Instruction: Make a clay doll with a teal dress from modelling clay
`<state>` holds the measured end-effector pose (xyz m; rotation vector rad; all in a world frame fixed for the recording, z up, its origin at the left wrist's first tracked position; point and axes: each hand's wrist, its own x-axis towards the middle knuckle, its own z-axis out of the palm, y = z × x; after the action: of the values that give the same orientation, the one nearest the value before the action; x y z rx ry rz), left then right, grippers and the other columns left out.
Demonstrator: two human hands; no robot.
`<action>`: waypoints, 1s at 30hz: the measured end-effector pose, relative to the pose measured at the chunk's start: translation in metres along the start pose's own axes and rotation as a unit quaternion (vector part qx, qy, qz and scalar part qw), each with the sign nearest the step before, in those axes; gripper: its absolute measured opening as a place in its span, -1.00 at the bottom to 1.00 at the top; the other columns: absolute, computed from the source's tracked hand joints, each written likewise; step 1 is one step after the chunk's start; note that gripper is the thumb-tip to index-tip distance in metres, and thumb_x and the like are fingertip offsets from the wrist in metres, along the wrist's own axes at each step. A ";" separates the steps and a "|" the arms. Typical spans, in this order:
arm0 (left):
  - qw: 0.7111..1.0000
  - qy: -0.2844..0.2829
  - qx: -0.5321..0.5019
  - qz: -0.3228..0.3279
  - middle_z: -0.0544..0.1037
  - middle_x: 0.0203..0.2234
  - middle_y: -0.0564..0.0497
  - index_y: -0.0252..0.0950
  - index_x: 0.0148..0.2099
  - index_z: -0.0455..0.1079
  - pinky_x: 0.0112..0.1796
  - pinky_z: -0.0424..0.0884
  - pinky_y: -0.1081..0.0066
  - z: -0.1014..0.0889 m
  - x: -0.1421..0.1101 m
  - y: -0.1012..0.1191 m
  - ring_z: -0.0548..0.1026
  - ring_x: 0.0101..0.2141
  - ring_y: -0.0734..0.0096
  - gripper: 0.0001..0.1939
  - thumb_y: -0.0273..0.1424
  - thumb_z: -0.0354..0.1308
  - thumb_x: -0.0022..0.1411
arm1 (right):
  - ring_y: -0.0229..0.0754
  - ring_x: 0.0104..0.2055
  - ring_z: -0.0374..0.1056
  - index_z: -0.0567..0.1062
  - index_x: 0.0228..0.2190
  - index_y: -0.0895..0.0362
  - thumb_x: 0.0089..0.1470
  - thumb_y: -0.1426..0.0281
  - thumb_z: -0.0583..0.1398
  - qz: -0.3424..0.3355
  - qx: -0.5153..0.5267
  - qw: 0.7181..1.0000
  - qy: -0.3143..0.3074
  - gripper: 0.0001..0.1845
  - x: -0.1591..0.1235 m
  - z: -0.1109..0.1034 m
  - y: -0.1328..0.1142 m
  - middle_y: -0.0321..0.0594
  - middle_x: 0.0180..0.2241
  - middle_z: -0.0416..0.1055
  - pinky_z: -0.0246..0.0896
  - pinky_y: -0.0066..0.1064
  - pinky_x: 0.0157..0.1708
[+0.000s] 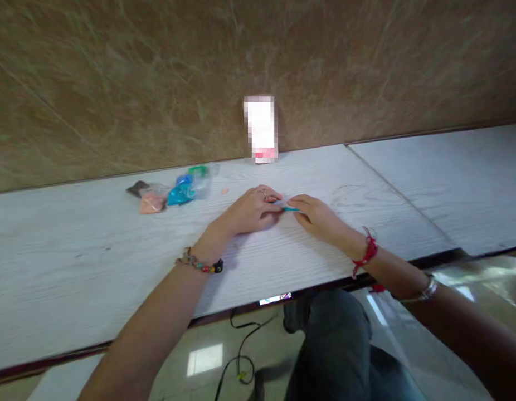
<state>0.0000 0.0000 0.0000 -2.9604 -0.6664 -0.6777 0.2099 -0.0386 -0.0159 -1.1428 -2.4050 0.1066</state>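
Observation:
A thin strand of blue modelling clay (290, 209) spans the small gap between my two hands, just over the white tabletop. My left hand (256, 209) is closed at the strand's left end, its fingers bent around it and a ring on one finger. At the other end, my right hand (314, 214) has its fingers and thumb closed on the strand. My fingers hide both ends of it. Left of my hands lies a small peach-coloured bit (224, 191), apart from them.
Small plastic bags lie at the back left: peach (152, 203), dark (137, 188), blue (181, 194) and green (198, 170). A blurred white and pink upright object (262, 128) leans on the brown marbled wall (116, 83). A black cable (240, 351) lies on the floor below the table edge.

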 end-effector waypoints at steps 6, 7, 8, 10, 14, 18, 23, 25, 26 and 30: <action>1.000 -0.006 -0.004 -0.029 0.49 -0.10 -0.07 -0.24 -0.06 0.47 -0.05 0.36 0.22 -0.003 0.001 0.004 0.38 -0.07 0.31 -0.64 -0.56 0.04 0.10 | -0.05 -0.03 0.33 0.51 -0.19 0.18 0.14 0.51 0.01 -0.011 -0.042 0.999 -0.010 -0.69 -0.004 0.001 -0.006 -0.03 -0.07 0.43 0.18 -0.09 0.03; 0.999 -0.011 -0.001 -0.031 0.49 -0.11 -0.08 -0.24 -0.06 0.46 -0.05 0.36 0.22 -0.003 0.002 0.004 0.38 -0.07 0.30 -0.64 -0.55 0.04 0.11 | -0.06 -0.03 0.34 0.51 -0.19 0.19 0.14 0.52 0.02 -0.012 -0.029 0.999 -0.007 -0.69 -0.004 0.002 -0.004 -0.03 -0.07 0.43 0.20 -0.12 0.03; 0.999 -0.018 0.006 -0.032 0.49 -0.10 -0.08 -0.24 -0.05 0.46 -0.05 0.35 0.21 -0.003 0.002 0.005 0.37 -0.06 0.28 -0.65 -0.53 0.04 0.12 | -0.07 -0.03 0.34 0.51 -0.19 0.20 0.13 0.53 0.02 -0.013 -0.011 1.000 -0.003 -0.69 -0.003 0.003 -0.002 -0.03 -0.08 0.43 0.21 -0.15 0.02; 0.998 -0.038 0.026 -0.031 0.48 -0.08 -0.07 -0.22 -0.05 0.47 -0.04 0.33 0.18 -0.003 0.003 0.006 0.34 -0.03 0.25 -0.67 -0.49 0.04 0.15 | -0.11 -0.04 0.35 0.50 -0.16 0.23 0.10 0.56 0.04 -0.012 0.029 0.999 0.010 -0.68 -0.003 0.004 0.002 -0.02 -0.09 0.44 0.24 -0.21 0.01; 0.997 -0.055 0.053 -0.030 0.45 -0.04 -0.05 -0.18 -0.04 0.46 -0.03 0.32 0.19 -0.004 0.002 0.006 0.32 -0.01 0.24 -0.67 -0.47 0.04 0.16 | -0.13 -0.07 0.37 0.49 -0.15 0.21 0.09 0.56 0.05 -0.008 0.053 0.998 0.034 -0.68 -0.004 0.001 0.004 -0.05 -0.12 0.46 0.28 -0.25 -0.02; 0.997 -0.052 0.053 -0.022 0.46 -0.05 -0.06 -0.21 -0.05 0.47 -0.02 0.31 0.20 -0.004 0.002 0.006 0.31 -0.01 0.24 -0.67 -0.49 0.03 0.17 | -0.04 -0.07 0.35 0.52 -0.21 0.21 0.12 0.53 0.05 -0.017 -0.023 0.999 0.016 -0.72 -0.007 -0.001 -0.002 0.00 -0.10 0.44 0.24 -0.09 -0.01; 0.997 -0.055 0.042 -0.028 0.47 -0.06 -0.08 -0.22 -0.01 0.44 -0.04 0.33 0.19 -0.004 0.003 0.009 0.33 -0.02 0.24 -0.66 -0.47 0.03 0.17 | -0.09 -0.08 0.35 0.51 -0.21 0.20 0.11 0.53 0.05 -0.020 -0.002 1.000 0.002 -0.72 -0.008 -0.001 -0.002 -0.02 -0.11 0.44 0.25 -0.15 -0.01; 0.997 -0.062 0.044 -0.029 0.46 -0.04 -0.08 -0.20 -0.02 0.44 -0.05 0.33 0.18 -0.004 0.003 0.010 0.34 -0.02 0.22 -0.67 -0.44 0.03 0.19 | -0.11 -0.07 0.36 0.50 -0.17 0.20 0.09 0.54 0.06 -0.014 0.035 0.999 0.015 -0.70 -0.008 -0.001 0.001 -0.04 -0.11 0.44 0.27 -0.21 -0.01; 0.996 -0.066 0.048 -0.027 0.45 -0.03 -0.08 -0.20 -0.02 0.45 -0.05 0.33 0.17 -0.004 0.004 0.010 0.33 -0.01 0.21 -0.68 -0.43 0.03 0.19 | -0.12 -0.07 0.36 0.50 -0.16 0.20 0.08 0.54 0.06 -0.009 0.049 0.999 0.023 -0.69 -0.008 -0.001 0.002 -0.05 -0.11 0.44 0.28 -0.23 -0.01; 0.996 -0.071 0.056 -0.026 0.45 -0.03 -0.08 -0.19 -0.02 0.45 -0.04 0.32 0.17 -0.005 0.004 0.010 0.33 0.00 0.21 -0.68 -0.44 0.02 0.19 | -0.12 -0.10 0.37 0.50 -0.15 0.18 0.10 0.54 0.04 0.005 0.043 0.998 0.037 -0.67 -0.009 -0.004 0.003 -0.05 -0.12 0.45 0.30 -0.22 -0.05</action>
<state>0.0053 -0.0083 0.0063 -2.9159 -0.7660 -0.4184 0.2189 -0.0440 -0.0171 -1.1002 -2.3081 0.1666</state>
